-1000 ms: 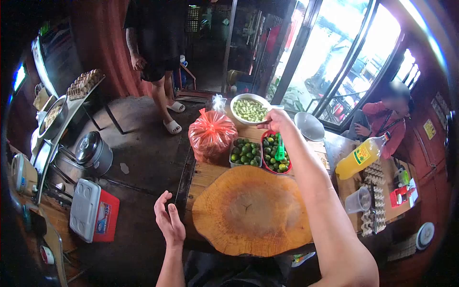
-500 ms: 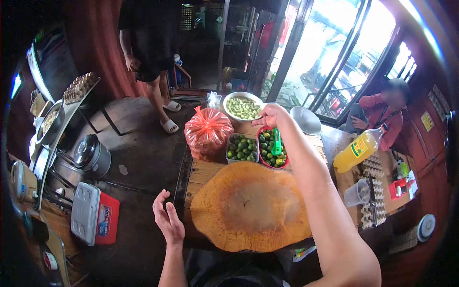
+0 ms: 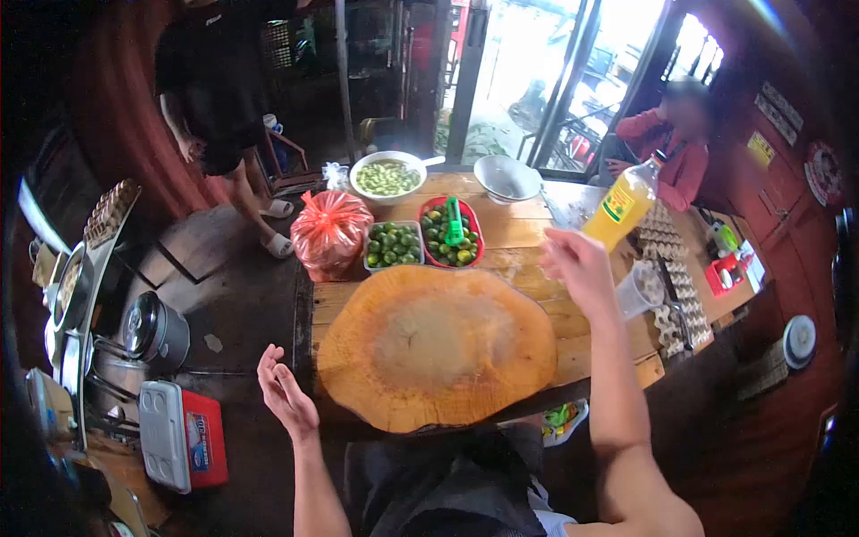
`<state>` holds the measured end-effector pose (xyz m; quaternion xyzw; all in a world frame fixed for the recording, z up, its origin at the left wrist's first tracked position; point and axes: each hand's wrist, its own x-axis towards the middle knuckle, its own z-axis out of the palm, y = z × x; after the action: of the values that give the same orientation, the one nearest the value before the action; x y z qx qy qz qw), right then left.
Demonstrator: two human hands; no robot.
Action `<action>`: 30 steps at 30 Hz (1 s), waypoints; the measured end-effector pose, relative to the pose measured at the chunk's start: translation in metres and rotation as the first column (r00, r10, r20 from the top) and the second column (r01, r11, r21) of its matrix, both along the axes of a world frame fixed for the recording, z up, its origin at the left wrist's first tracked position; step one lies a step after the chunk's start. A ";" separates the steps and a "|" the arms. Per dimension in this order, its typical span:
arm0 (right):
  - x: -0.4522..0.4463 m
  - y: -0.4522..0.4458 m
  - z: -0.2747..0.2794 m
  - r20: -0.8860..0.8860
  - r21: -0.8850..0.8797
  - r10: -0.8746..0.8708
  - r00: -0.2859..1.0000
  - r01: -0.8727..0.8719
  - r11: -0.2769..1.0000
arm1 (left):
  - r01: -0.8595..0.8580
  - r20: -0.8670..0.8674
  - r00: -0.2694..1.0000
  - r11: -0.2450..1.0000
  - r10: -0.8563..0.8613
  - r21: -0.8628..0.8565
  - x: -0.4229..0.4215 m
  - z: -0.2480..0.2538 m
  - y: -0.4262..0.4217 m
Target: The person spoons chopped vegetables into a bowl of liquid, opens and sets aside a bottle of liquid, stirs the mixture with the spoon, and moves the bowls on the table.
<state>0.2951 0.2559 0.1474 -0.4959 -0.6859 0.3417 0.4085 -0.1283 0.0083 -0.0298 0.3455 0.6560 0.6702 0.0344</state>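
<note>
My left hand (image 3: pixel 288 394) hovers off the left edge of the round wooden chopping block (image 3: pixel 438 349), fingers apart and nothing in it. My right hand (image 3: pixel 577 268) is raised above the table to the right of the block, slightly blurred, its fingers loosely bent and no object visible in them. Nearest to it are a large bottle of yellow liquid (image 3: pixel 619 208) and a clear plastic tub (image 3: pixel 639 291). Beyond the block stand a tub of green calamansi (image 3: pixel 394 246) and a red basket of calamansi (image 3: pixel 438 258) with a green-handled tool (image 3: pixel 455 224) on top.
A white bowl of chopped green pieces in liquid (image 3: pixel 388 177), a handle at its rim, stands behind a red plastic bag (image 3: pixel 327 228). An empty metal bowl (image 3: pixel 507 179) and egg trays (image 3: pixel 667 242) are farther right. A cooler (image 3: pixel 183 437) is on the floor. Two people are nearby.
My right hand has left the white bowl's rim and moved right and back toward me. My left hand keeps much the same pose. The view has shifted right.
</note>
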 end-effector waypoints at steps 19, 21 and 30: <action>0.092 -0.127 -0.138 0.075 0.569 -0.419 0.905 0.307 0.763 | -0.125 -0.140 0.984 0.985 0.109 -0.115 -0.005 -0.008 0.004; 0.093 -0.129 -0.138 0.041 0.570 -0.424 0.905 0.327 0.754 | -0.141 -0.178 0.977 0.982 0.118 -0.122 -0.005 -0.008 0.004; 0.100 -0.126 -0.136 -0.044 0.601 -0.482 0.875 0.408 0.687 | -0.166 -0.446 0.890 0.978 0.091 -0.131 -0.054 -0.056 0.005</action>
<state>0.3948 0.1303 0.0113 -0.5134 -0.6390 -0.0295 0.5720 -0.1827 0.0132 -0.0854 0.4388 0.7215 0.5196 -0.1298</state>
